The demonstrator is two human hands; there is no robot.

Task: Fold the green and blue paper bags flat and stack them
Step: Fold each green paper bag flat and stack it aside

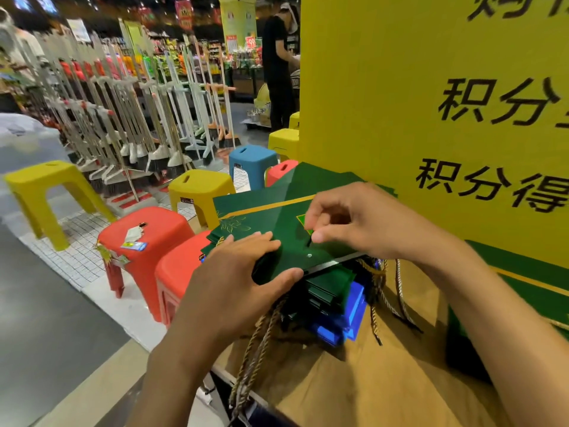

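The left hand [238,271] clamps the near left edge of the top green bag [274,221], fingers flat on its face and thumb curled under the rim. Just right of that grip the bag lies folded flat on a stack, with more green bags and the blue bags [354,306] beneath it, all on a brown cardboard surface [369,383]. Further right, the right hand [351,217] pinches a short dark handle cord [308,241] between thumb and forefinger, just above a small hole in the bag's face. The bag looks like light, stiff card with a smooth, probably slippery finish. It is best held by its edges, with the hanging cords [255,343] kept clear
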